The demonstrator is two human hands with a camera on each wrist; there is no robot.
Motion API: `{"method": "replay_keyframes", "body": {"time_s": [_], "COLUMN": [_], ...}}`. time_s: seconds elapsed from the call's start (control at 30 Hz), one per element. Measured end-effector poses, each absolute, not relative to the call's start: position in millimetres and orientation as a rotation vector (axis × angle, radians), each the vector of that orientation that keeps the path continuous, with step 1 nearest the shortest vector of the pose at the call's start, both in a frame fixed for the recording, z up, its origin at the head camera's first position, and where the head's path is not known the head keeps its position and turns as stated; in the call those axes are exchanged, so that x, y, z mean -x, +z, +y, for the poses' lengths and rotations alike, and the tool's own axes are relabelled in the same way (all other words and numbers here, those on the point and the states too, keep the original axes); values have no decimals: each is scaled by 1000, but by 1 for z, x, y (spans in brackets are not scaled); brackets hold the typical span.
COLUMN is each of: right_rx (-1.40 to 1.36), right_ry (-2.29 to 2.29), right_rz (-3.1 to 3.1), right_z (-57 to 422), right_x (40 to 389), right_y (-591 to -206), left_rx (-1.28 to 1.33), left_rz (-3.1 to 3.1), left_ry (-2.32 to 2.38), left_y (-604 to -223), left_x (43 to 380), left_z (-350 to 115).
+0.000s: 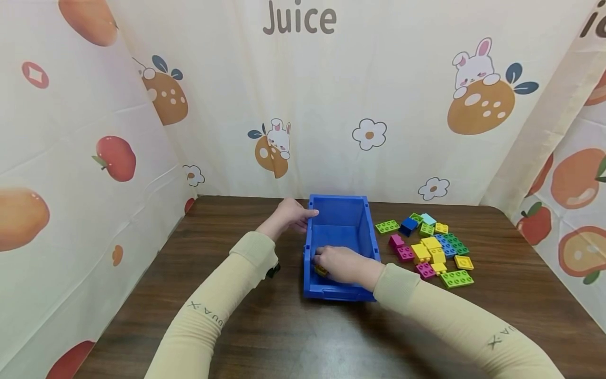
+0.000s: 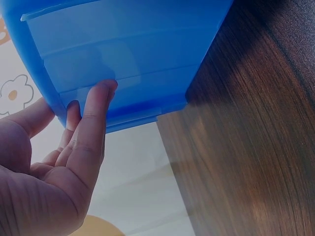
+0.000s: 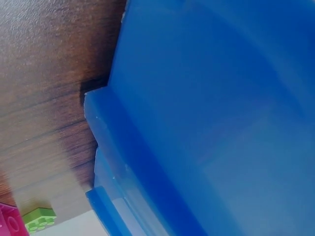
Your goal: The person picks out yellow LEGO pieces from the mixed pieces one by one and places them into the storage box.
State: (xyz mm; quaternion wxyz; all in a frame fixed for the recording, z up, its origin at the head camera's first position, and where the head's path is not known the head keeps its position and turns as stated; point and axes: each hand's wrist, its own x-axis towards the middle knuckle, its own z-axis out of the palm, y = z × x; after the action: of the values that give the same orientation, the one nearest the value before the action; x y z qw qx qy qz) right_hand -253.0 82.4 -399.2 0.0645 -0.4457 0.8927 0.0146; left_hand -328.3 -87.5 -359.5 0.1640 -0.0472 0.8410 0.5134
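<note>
A blue plastic bin (image 1: 342,295) stands on the table. My left hand (image 1: 292,213) grips its left wall near the far end, the thumb over the rim. In the left wrist view the fingers (image 2: 91,120) of that hand lie against the outer side of the bin (image 2: 147,49). My right hand (image 1: 342,263) reaches down inside the bin with bent fingers. A yellow toy brick (image 1: 320,270) shows just below those fingers; whether they hold it cannot be seen. The bin's wall (image 3: 197,98) hides the right hand in the right wrist view.
Right of the bin several toy building bricks lie loosely grouped: yellow bricks (image 1: 431,247), a magenta brick (image 1: 405,253), a dark blue brick (image 1: 408,226) and a long lime brick (image 1: 457,279). A printed curtain (image 1: 322,79) hangs behind the brown wooden table (image 1: 246,337).
</note>
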Motion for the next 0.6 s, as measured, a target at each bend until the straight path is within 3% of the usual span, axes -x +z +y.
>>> {"method": "replay_keyframes", "body": {"time_s": [0.6], "right_rx": [1345], "right_ry": [81], "right_rz": [2668], "right_z": [83], "right_x": [256], "right_y": [-375], "left_rx": [136], "left_rz": [2404], "left_ry": [1473], "left_y": [-361], "left_x": [329], "left_z": [-88]}}
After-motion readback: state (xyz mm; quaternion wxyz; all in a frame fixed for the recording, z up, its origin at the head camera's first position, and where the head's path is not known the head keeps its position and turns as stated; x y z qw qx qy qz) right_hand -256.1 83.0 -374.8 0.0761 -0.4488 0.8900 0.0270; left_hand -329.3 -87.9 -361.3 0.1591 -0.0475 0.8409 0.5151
